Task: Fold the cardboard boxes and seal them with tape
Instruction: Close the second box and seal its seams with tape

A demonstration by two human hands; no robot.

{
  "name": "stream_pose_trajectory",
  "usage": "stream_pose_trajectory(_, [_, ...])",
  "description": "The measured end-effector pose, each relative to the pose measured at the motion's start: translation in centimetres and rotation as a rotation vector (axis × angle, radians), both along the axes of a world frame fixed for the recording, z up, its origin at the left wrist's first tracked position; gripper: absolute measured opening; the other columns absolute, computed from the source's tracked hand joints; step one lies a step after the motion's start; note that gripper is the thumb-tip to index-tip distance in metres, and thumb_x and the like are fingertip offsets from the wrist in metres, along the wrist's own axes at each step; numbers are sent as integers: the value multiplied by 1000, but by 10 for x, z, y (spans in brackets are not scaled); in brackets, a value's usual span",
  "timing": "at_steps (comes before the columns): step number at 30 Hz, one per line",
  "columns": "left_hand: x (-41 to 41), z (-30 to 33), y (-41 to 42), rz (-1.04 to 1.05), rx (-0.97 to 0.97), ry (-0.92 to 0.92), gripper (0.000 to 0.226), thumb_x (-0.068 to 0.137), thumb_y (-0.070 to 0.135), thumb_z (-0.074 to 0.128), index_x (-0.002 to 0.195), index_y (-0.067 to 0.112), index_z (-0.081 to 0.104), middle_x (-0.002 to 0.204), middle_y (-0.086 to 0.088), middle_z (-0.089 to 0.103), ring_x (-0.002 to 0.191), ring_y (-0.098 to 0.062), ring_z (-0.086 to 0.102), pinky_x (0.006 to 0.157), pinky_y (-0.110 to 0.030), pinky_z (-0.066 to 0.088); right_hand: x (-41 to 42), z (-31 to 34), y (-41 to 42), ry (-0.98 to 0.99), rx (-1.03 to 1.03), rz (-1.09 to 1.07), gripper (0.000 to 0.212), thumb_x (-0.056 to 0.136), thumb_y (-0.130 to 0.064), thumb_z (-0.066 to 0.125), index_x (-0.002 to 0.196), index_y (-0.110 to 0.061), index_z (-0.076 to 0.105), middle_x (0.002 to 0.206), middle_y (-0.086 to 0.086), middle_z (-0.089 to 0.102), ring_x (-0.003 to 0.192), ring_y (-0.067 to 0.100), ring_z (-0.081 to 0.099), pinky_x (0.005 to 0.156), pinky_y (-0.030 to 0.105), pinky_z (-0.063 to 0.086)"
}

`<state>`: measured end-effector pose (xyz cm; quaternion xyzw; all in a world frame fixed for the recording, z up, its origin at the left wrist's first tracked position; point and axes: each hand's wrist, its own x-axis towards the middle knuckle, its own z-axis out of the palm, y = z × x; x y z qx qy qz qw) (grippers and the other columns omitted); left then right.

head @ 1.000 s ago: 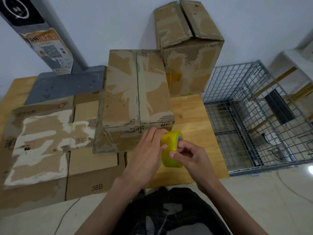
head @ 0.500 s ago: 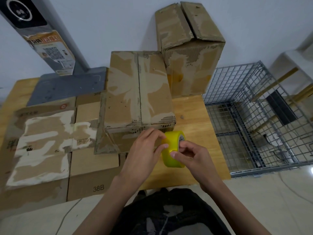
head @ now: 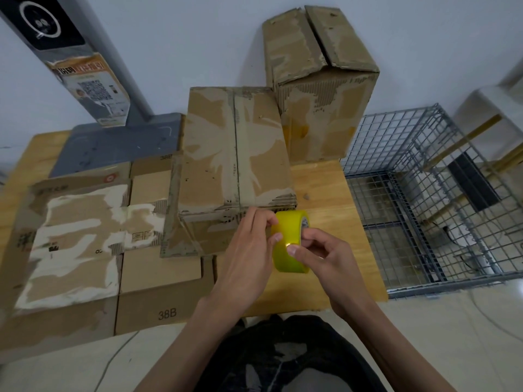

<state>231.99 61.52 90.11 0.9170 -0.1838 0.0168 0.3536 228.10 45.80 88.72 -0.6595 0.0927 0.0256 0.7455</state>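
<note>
— Yellow tape roll, is that in both hands?
— Yes. The right hand has its grip closed on the roll, thumb pressed on the outer face and fingers curled round the far side. The left hand pinches at the roll's near edge with thumb and forefinger, so its grip is clenched on the roll as well.
— Where is the roll against the boxes?
— Just in front of the folded cardboard box, close to its lower right corner, above the wooden counter. The left hand's fingertips are at that box's front edge; whether they touch it, I cannot tell.
— How does that box look?
— Its top flaps are closed, meeting at a seam down the middle, and the surface is torn in pale patches.
— Other boxes?
— A second box stands behind it against the wall, flaps slightly apart. Flattened cardboard lies to the left on the counter, one sheet printed 38B.
— Anything beside the counter?
— A wire cage on the right, and a grey stand at the back left.
</note>
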Motion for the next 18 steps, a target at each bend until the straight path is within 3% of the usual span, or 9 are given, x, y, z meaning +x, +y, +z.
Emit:
stream_pose_trajectory(5, [2, 1, 3, -19, 1, -4, 10, 102, 14, 53, 107, 18, 46, 108, 8, 41, 95, -10, 48, 74, -32, 44, -2, 2, 4, 26, 29, -19, 7, 86, -6, 74, 92, -5, 72, 77, 4, 65, 75, 13, 61, 71, 33, 49])
stream_pose_trajectory(9, [-2, -2, 2, -48, 10, -59, 14, 103, 12, 49, 95, 20, 41, 100, 6, 40, 85, -16, 45, 70, -45, 46, -5, 2, 4, 23, 9, -18, 5, 85, -4, 75, 88, -5, 71, 75, 2, 65, 74, 10, 61, 70, 30, 48])
stream_pose_trajectory(11, [-3, -4, 4, -37, -23, -54, 4, 105, 23, 47, 105, 20, 49, 104, 8, 43, 93, -15, 49, 75, -41, 48, -4, 3, 4, 27, 9, -25, 5, 85, -4, 75, 88, -5, 71, 75, 5, 65, 75, 12, 61, 70, 31, 49])
stream_pose_trajectory(14, [-1, -1, 8, -14, -9, -85, 28, 103, 31, 51, 126, 20, 61, 115, 9, 51, 107, -14, 55, 85, -36, 50, -2, 6, 3, 10, -25, -8, 5, 85, -5, 75, 84, -8, 71, 72, 5, 62, 72, 11, 58, 66, 28, 48])
stream_pose_trajectory(16, [-1, 2, 10, 4, 19, -149, 24, 98, 23, 62, 120, 15, 70, 112, 4, 59, 103, -17, 59, 85, -36, 52, -2, 6, 2, -7, -57, 10, 12, 85, -6, 75, 78, -12, 69, 70, -1, 61, 70, 9, 56, 64, 24, 46])
stream_pose_trajectory(18, [0, 2, 11, 24, 48, -191, 21, 92, 21, 71, 110, 13, 75, 104, 3, 66, 97, -17, 61, 83, -32, 52, -3, 6, 1, -9, -98, 17, 12, 85, -7, 76, 77, -10, 68, 70, 5, 61, 69, 11, 55, 65, 27, 46])
